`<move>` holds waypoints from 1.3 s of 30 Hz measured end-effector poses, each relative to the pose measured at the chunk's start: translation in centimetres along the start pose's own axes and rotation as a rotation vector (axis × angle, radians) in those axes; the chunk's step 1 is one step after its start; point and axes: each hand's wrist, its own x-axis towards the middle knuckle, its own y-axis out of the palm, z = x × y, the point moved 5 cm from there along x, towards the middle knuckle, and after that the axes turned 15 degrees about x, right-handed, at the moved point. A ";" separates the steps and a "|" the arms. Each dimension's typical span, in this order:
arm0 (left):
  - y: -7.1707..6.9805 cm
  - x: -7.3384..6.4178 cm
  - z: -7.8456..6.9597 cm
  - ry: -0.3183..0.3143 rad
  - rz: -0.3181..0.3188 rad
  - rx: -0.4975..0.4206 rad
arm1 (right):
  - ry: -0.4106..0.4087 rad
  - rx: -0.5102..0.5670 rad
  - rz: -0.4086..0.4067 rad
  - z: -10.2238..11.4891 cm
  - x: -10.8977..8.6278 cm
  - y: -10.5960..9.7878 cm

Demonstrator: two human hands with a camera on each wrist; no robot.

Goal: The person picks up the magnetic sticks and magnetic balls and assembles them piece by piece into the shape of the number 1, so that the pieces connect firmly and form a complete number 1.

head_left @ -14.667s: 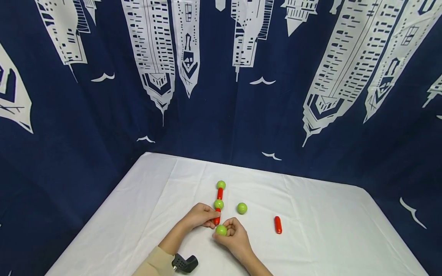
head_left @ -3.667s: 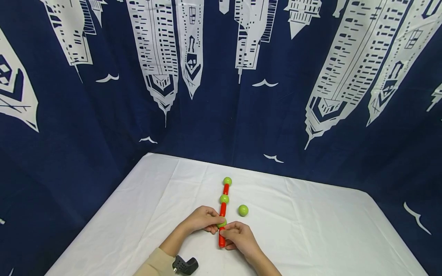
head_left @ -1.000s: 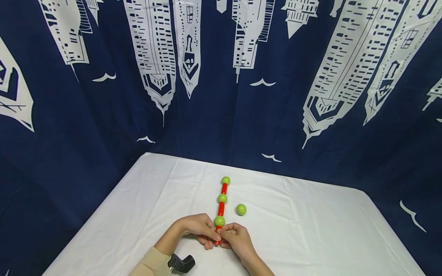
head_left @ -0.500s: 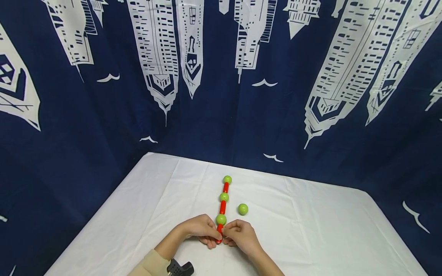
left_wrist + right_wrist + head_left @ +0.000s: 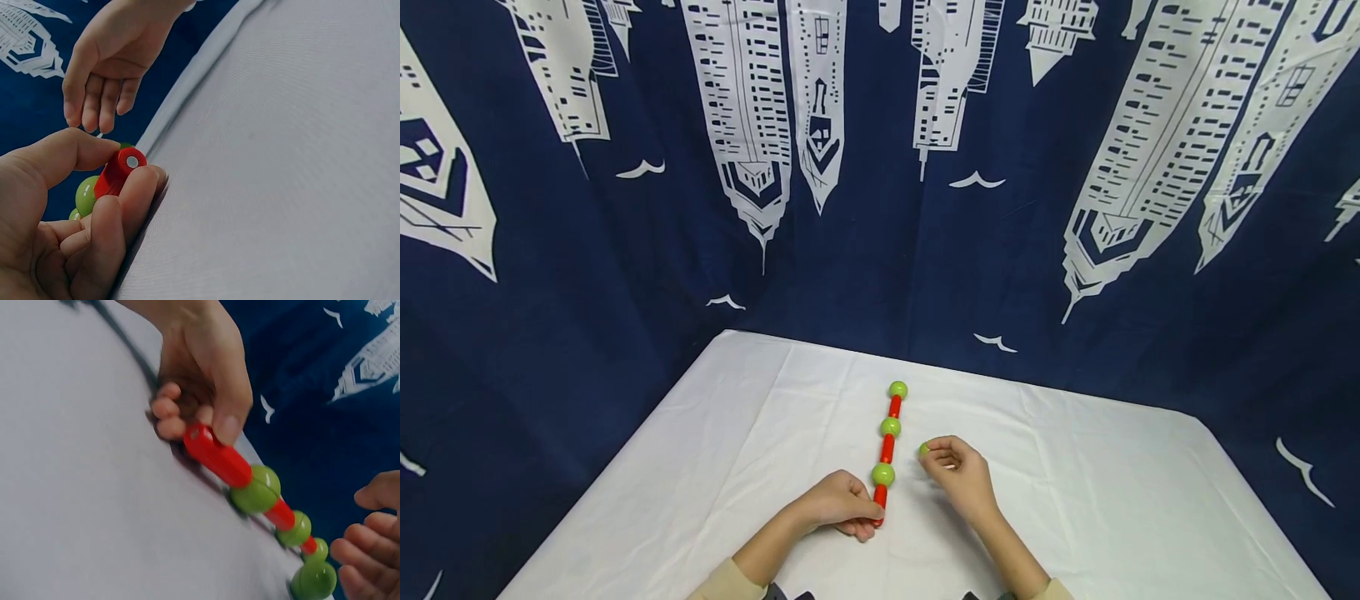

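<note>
Three green balls and three red rods alternate in a straight chain on the table. My left hand [image 5: 842, 504] pinches the nearest red rod [image 5: 880, 497] between thumb and fingers; a silver disc shows in its end [image 5: 132, 162] in the left wrist view. This rod touches the nearest green ball [image 5: 883, 474] of the chain. Right of the chain, my right hand [image 5: 964, 477] is at a loose green ball [image 5: 923, 449], covering much of it in the head view. In the right wrist view its loosely bent fingers [image 5: 369, 547] stand beside the loose ball [image 5: 314, 580], seemingly apart.
The chain's farther part, with its middle ball [image 5: 891, 427] and far ball [image 5: 898, 389], runs toward the back of the white-covered table [image 5: 1097, 500]. A dark blue curtain [image 5: 865, 275] with white building prints hangs behind the table.
Within the last half second my right hand left the nearest rod and moved up and right to the loose ball. Since the earliest frame, another ball and the rod from the right have joined the chain.
</note>
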 end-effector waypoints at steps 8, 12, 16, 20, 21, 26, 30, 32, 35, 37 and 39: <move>0.1 0.0 0.1 0.003 -0.004 0.008 | -0.023 -0.004 -0.075 -2.2 1.5 -1.5; 0.1 0.0 0.3 0.013 0.001 0.007 | 0.002 -0.026 -0.067 -3.4 1.9 -1.5; 0.1 0.1 0.5 0.018 0.009 0.001 | 0.016 -0.038 -0.053 -4.2 2.1 -1.3; 0.0 0.1 0.4 0.026 0.019 0.000 | 0.022 -0.100 -0.032 -4.7 2.3 -1.0; 0.0 0.1 0.4 0.030 0.021 -0.001 | 0.022 -0.120 -0.025 -4.9 2.3 -1.0; 0.0 0.2 0.3 0.040 0.025 -0.002 | -0.002 -0.183 0.006 -5.6 2.3 -0.8; 0.0 0.2 0.2 0.042 0.026 0.004 | -0.046 -0.208 0.002 -5.6 2.3 -0.8; 0.0 0.3 0.2 0.045 0.027 0.006 | -0.054 -0.213 -0.004 -5.6 2.3 -0.8; 0.0 0.2 0.2 0.049 0.032 0.003 | -0.049 -0.219 -0.007 -5.7 2.3 -0.8; 0.0 0.2 0.2 0.049 0.032 -0.001 | -0.041 -0.219 -0.006 -5.7 2.2 -0.8; 0.0 0.2 0.3 0.047 0.031 -0.003 | -0.031 -0.204 -0.006 -5.7 2.2 -0.8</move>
